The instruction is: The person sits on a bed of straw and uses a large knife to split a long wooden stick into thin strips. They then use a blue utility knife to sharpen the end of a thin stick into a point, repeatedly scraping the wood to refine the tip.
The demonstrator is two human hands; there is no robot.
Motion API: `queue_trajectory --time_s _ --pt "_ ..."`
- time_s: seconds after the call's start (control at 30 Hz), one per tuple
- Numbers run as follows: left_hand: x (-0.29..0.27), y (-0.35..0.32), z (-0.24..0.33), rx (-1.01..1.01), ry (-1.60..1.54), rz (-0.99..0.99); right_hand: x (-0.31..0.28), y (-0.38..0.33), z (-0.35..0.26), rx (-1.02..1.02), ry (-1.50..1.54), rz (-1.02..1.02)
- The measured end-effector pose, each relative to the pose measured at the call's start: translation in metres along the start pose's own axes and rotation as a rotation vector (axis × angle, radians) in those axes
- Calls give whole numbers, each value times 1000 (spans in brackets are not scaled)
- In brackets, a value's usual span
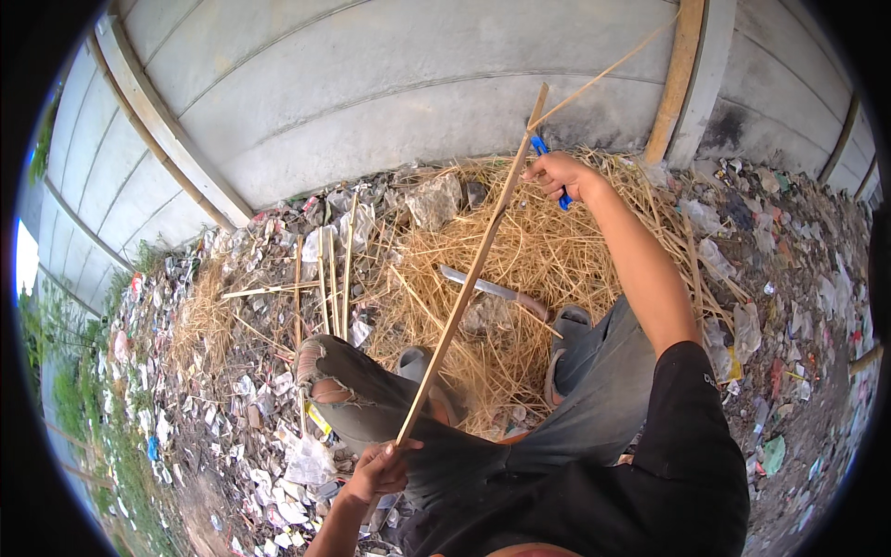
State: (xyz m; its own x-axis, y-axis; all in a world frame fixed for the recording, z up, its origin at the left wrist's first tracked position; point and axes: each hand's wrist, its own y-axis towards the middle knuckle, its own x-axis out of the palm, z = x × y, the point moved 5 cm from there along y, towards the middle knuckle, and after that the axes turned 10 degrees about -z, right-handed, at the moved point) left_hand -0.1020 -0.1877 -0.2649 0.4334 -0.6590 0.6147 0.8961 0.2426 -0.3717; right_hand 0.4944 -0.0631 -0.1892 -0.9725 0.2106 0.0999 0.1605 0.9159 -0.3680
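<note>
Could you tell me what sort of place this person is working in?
Probably an outdoor strip of waste ground beside a boundary wall. A grey concrete panel wall runs behind, the dirt ground is strewn with litter, and a heap of dry straw-like shavings lies at the person's feet, with a large knife on it.

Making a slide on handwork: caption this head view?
Left hand steadies a bamboo strip while right hand works a blue-handled knife near its top.
</note>
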Motion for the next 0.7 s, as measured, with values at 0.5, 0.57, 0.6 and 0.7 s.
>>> queue_trajectory --time_s 0.5,0.57,0.6,0.7 --pt "-14 -13 22 -13 279 100 16 -43 -30 -489 -1405 431" --pt "-17 -19 28 -30 297 99 19 -32 -21 -629 -1467 399" --pt "-20 -23 31 -35 295 102 15 -26 -17 -553 -1407 356" --pt "-30 -39 38 -78 324 153 13 -17 -18 -371 -1247 277"
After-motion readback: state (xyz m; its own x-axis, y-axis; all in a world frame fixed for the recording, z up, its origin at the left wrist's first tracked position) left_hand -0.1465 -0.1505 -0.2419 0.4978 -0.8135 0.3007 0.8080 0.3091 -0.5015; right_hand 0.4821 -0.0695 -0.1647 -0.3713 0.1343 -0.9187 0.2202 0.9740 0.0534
